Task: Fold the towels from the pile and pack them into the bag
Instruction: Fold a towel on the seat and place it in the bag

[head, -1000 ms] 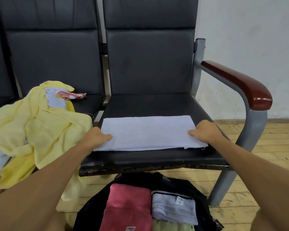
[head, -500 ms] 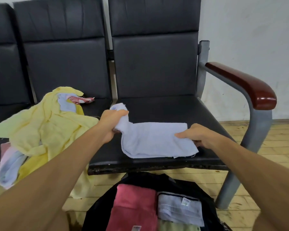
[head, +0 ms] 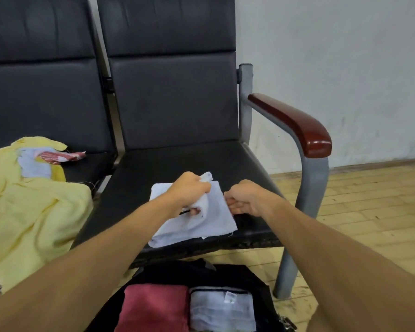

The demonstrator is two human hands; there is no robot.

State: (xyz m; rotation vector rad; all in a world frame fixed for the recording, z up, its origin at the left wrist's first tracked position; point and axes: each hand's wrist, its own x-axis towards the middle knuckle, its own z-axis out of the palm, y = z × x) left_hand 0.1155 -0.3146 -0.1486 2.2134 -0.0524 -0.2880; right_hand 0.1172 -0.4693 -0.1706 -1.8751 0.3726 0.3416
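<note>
Gripping an end of the white towel (head: 216, 219), the left hand (head: 189, 190) has crossed the seat (head: 177, 161) to the right hand (head: 247, 200), which pinches the other edge, anchoring the fold.

Matt terry-cloth white towel (head: 216, 212), black leatherette seat (head: 177, 161), glossy wooden armrest (head: 295, 123), grey metal frame (head: 314, 185)

Row of black padded seats (head: 177, 161) noted, joined side by side on a grey metal frame (head: 246, 104). Two backrests (head: 173, 97) are seen, each divided by a cross seam. The bench's right end is closed by a glossy red-brown armrest (head: 295, 121), carried on a grey metal leg (head: 314, 188). Front edge of the right seat is found worn and rough. Wall (head: 345, 68) is painted pale and scuffed low down. Floor (head: 374, 224) is laid in light wooden boards and edged by a brown skirting (head: 374, 163). Light is even and soft.
</note>
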